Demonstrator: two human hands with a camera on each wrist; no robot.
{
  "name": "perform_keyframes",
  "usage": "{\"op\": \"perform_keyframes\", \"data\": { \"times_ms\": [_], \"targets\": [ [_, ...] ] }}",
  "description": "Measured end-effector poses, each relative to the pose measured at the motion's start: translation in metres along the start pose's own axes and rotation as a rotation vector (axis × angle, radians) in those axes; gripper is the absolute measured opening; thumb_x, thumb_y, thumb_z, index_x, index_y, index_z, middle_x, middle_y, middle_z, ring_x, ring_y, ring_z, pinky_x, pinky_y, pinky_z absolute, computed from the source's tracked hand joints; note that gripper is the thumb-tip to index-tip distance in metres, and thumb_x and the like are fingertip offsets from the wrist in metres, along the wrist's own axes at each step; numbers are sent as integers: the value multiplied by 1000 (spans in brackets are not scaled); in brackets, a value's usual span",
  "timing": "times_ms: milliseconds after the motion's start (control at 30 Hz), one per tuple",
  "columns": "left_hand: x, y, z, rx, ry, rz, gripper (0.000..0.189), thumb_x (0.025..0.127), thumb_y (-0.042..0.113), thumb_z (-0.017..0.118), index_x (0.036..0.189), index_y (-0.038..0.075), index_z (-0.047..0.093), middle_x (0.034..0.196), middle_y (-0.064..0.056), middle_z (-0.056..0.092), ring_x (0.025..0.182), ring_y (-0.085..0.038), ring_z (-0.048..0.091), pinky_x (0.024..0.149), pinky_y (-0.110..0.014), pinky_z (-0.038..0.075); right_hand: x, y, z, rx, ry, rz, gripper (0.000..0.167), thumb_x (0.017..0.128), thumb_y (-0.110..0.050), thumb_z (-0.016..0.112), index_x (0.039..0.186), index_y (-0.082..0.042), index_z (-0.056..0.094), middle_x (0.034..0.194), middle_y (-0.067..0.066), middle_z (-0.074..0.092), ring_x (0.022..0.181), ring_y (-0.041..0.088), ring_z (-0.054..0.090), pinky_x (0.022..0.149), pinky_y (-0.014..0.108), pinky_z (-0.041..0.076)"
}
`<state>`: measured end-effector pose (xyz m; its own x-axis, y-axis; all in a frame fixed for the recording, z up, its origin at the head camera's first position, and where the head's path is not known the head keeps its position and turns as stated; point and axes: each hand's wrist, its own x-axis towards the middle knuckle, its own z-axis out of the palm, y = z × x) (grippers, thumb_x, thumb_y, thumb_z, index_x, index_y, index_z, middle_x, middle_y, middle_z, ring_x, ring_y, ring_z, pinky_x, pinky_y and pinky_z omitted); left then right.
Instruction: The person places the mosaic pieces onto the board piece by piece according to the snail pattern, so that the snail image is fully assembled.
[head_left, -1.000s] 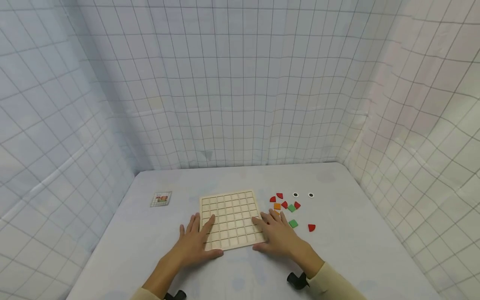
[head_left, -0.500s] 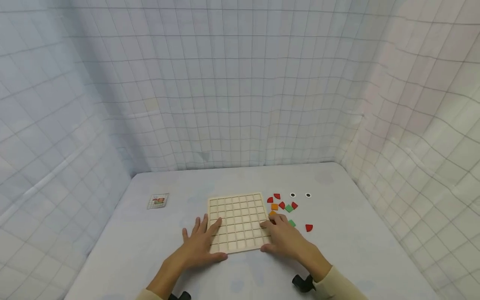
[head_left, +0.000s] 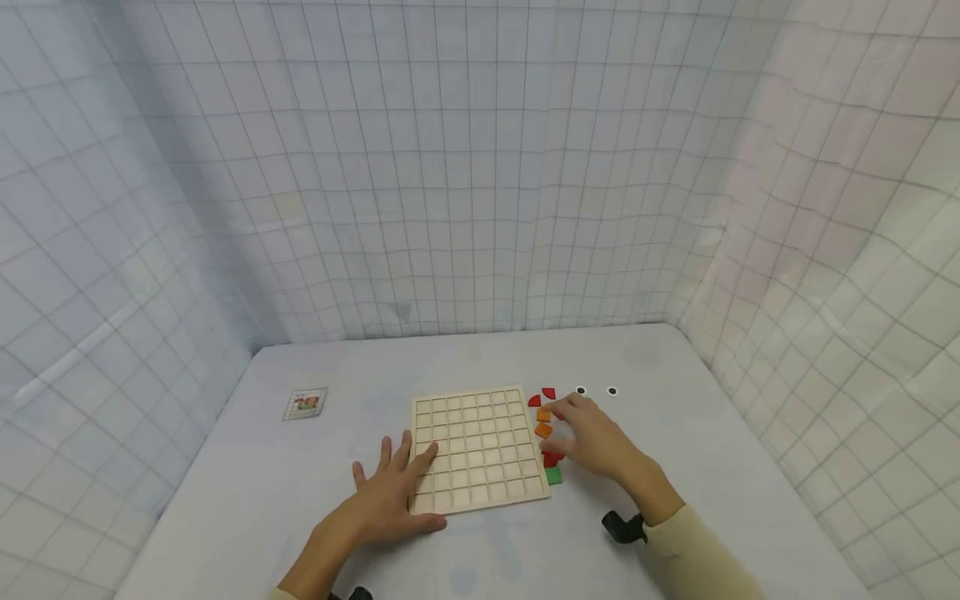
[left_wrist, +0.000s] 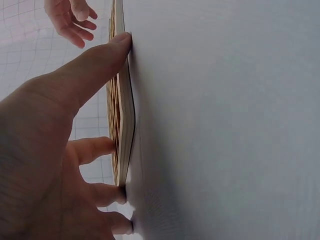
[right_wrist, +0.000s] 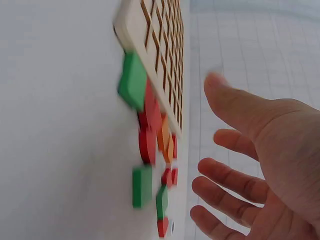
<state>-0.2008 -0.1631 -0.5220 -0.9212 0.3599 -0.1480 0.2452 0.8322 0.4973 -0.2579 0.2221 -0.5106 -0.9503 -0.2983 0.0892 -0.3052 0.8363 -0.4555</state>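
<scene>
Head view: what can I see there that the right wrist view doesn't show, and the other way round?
Only the head view shows the left hand at the board's side and the picture card lying off to the left.

Only the right wrist view shows two extra green pieces, apparently blocked from above by the right hand.

Both show that right hand, the gridded board, red pieces, orange pieces and one green piece by the board's corner.
</scene>
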Motion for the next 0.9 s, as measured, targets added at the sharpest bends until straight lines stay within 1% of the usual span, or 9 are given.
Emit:
{"op": "perform_keyframes", "data": {
  "times_ms": [33, 133, 167, 267, 400, 467, 633, 767, 900],
  "targets": [
    [0, -1, -2, -3, -4, 7, 120, 88, 67, 95, 184, 21, 38, 193, -34, 12, 176, -69, 2, 117, -107, -1, 5, 6, -3, 4, 14, 17, 62, 103, -36, 92, 156, -12, 73, 148, 13, 72, 127, 29, 69, 110, 54, 66],
    [-1, -4, -5, -23, -18, 26, 118, 88, 63, 97, 183, 20, 40, 192, -34, 12, 175, -70, 2, 116, -108, -1, 19, 25, -11, 31, 44, 66, 54, 108, -27, 86, 157, -11, 71, 145, 17, 71, 122, 30, 71, 107, 54, 67],
    [-1, -5, -6, -29, -23, 32, 118, 89, 63, 97, 183, 20, 40, 192, -34, 12, 175, -71, 1, 116, -108, -1, 23, 32, -12, 36, 55, 81, 53, 109, -25, 85, 157, -10, 71, 144, 17, 71, 120, 31, 71, 106, 53, 68],
    [-2, -9, -7, -51, -37, 54, 116, 89, 60, 98, 182, 19, 41, 192, -35, 12, 174, -72, 1, 115, -108, 0, 34, 49, -15, 55, 78, 118, 49, 110, -21, 82, 156, -6, 71, 142, 21, 71, 121, 34, 73, 105, 53, 69],
    [-5, -12, -8, -79, -61, 71, 113, 90, 55, 98, 182, 17, 43, 191, -35, 13, 173, -73, 3, 115, -109, 1, 46, 64, -13, 79, 93, 148, 45, 109, -16, 82, 151, -2, 74, 134, 23, 72, 112, 34, 73, 100, 50, 70],
    [-5, -14, -8, -83, -69, 79, 111, 91, 53, 98, 181, 16, 44, 192, -35, 15, 174, -73, 5, 115, -108, 2, 50, 69, -13, 85, 83, 151, 41, 108, -13, 83, 146, 0, 77, 129, 23, 73, 108, 33, 73, 96, 47, 69],
    [-5, -14, -12, -67, -75, 73, 108, 92, 51, 98, 179, 14, 47, 192, -31, 19, 175, -69, 11, 118, -107, 8, 56, 74, -10, 116, 40, 180, 33, 108, -9, 81, 139, 1, 81, 123, 21, 74, 109, 32, 74, 90, 40, 69],
    [-3, -12, -16, -53, -69, 58, 107, 92, 50, 99, 179, 15, 47, 193, -28, 21, 177, -66, 13, 120, -104, 11, 61, 75, -11, 125, 48, 206, 29, 109, -9, 79, 136, 1, 82, 124, 21, 73, 109, 32, 73, 92, 41, 70],
    [-2, -12, -18, -55, -60, 40, 108, 90, 49, 100, 178, 16, 49, 193, -27, 20, 177, -64, 12, 121, -104, 11, 67, 74, -12, 124, 57, 208, 26, 109, -8, 79, 134, 1, 82, 124, 22, 74, 106, 32, 72, 94, 43, 70]
  ]
}}
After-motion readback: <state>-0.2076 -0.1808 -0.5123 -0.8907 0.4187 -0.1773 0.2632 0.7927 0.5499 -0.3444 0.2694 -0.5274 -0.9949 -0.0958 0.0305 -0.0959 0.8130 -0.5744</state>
